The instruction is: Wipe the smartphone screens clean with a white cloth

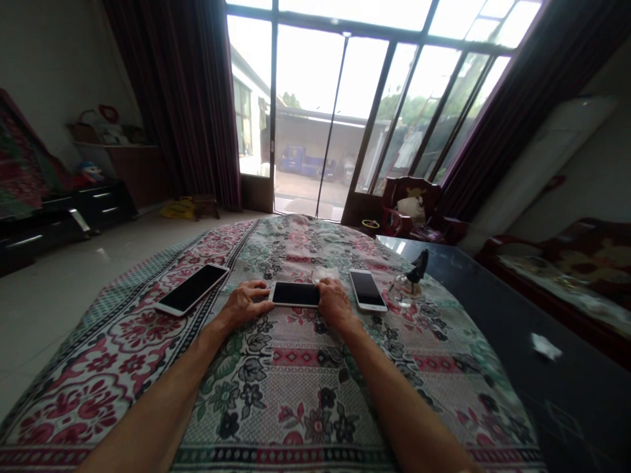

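Observation:
A white smartphone with a dark screen (294, 294) lies sideways on the flowered tablecloth (308, 407), between my two hands. At its left end, my left hand (245, 302) grips it, thumb by the near corner and fingers by the far one. My right hand (335, 302) is closed over the right end and hides it. Just behind that hand is a whitish, crumpled piece (326, 272), perhaps tissue. A larger white phone (194, 289) rests slanted to the left. To the right lies another white phone (367, 290), screen dark.
A clear glass-like object with a black upright part (419, 266) stands at the right of the cloth. Beyond it is a dark glossy tabletop (497, 328) with a crumpled white tissue (545, 347). A wooden chair (411, 197) stands behind, near glass doors (315, 131).

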Tool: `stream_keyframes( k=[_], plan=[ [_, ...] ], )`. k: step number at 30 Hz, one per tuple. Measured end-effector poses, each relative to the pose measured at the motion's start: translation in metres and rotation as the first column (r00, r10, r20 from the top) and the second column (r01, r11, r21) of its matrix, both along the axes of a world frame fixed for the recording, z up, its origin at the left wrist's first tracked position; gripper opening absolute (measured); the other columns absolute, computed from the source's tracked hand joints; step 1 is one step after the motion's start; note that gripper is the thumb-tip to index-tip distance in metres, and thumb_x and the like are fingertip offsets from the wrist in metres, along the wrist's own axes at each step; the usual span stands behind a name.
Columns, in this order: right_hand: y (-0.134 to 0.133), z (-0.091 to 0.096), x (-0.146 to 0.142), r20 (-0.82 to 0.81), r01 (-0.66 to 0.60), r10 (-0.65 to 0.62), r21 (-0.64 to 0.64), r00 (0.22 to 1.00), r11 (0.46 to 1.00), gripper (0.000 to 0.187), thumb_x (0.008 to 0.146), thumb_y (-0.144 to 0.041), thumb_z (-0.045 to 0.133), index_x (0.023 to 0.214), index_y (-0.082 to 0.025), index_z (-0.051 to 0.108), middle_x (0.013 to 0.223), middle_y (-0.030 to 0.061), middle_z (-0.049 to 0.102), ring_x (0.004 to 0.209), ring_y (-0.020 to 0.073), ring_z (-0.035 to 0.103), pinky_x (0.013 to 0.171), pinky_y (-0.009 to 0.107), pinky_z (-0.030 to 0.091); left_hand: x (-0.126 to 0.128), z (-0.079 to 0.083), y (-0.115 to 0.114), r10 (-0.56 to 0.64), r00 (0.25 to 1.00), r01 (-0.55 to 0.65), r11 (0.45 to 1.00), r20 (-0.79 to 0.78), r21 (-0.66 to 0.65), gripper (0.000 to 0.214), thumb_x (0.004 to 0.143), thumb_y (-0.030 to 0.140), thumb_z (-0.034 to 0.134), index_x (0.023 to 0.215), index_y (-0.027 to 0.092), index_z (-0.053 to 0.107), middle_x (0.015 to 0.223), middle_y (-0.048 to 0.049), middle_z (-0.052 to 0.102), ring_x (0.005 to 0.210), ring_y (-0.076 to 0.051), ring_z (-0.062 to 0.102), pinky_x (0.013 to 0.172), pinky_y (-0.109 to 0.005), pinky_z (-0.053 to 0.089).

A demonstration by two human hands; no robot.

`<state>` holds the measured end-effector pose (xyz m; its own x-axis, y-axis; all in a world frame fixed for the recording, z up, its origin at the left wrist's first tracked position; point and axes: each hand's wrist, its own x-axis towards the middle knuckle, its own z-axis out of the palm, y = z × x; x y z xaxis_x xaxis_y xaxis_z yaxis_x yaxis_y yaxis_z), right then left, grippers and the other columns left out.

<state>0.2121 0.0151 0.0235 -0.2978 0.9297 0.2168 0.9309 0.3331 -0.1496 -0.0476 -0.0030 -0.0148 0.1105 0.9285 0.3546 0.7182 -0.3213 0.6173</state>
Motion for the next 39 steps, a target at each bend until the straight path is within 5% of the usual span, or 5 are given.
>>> stream_keyframes(
  k=[16, 21, 28, 39],
  plan=[
    [0.01, 0.0, -0.094, -0.011, -0.254, 0.254, -0.073, 0.967, 0.964, 0.021, 0.091, -0.02, 0.055, 0.101, -0.016, 0.072, 0.113, 0.0103, 0.068, 0.108, 0.0227, 0.055, 0.093, 0.028, 0.039, -0.002, -0.008, 0.003, -0.012, 0.999, 0.01, 0.999, 0.044, 0.045, 0.024, 0.069, 0.041, 0.077, 0.089, 0.028, 0.081, 0.113, -0.0031, 0.074, 0.113, -0.029, 0.064, 0.103, -0.038, 0.049],
    [0.004, -0.005, -0.088, -0.085, -0.347, 0.344, -0.013, 0.935, 0.938, 0.024, 0.089, -0.02, 0.057, 0.109, -0.019, 0.069, 0.116, 0.0067, 0.067, 0.109, 0.0206, 0.054, 0.094, 0.026, 0.037, -0.002, -0.007, 0.004, -0.034, 0.998, 0.032, 0.998, 0.046, 0.055, 0.024, 0.069, 0.039, 0.077, 0.089, 0.028, 0.082, 0.112, -0.003, 0.074, 0.112, -0.029, 0.065, 0.103, -0.039, 0.048],
    [0.008, -0.008, -0.059, -0.105, -0.177, 0.176, -0.002, 0.979, 0.984, 0.034, 0.088, -0.007, 0.045, 0.108, -0.019, 0.071, 0.114, 0.007, 0.069, 0.109, 0.0205, 0.054, 0.095, 0.027, 0.036, -0.001, -0.005, 0.003, -0.002, 0.998, 0.001, 1.0, 0.057, 0.028, 0.031, 0.067, 0.042, 0.076, 0.093, 0.026, 0.081, 0.114, -0.0055, 0.074, 0.114, -0.03, 0.064, 0.104, -0.04, 0.048],
    [-0.026, -0.01, -0.073, -0.146, -0.311, 0.315, 0.05, 0.938, 0.949, 0.035, 0.091, -0.01, 0.046, 0.115, -0.021, 0.069, 0.121, 0.0043, 0.067, 0.109, 0.019, 0.055, 0.099, 0.026, 0.036, -0.007, -0.012, 0.003, -0.022, 0.998, 0.017, 0.996, 0.063, 0.085, 0.025, 0.066, 0.041, 0.074, 0.083, 0.024, 0.081, 0.109, -0.008, 0.076, 0.11, -0.03, 0.067, 0.103, -0.041, 0.05]
  ],
)
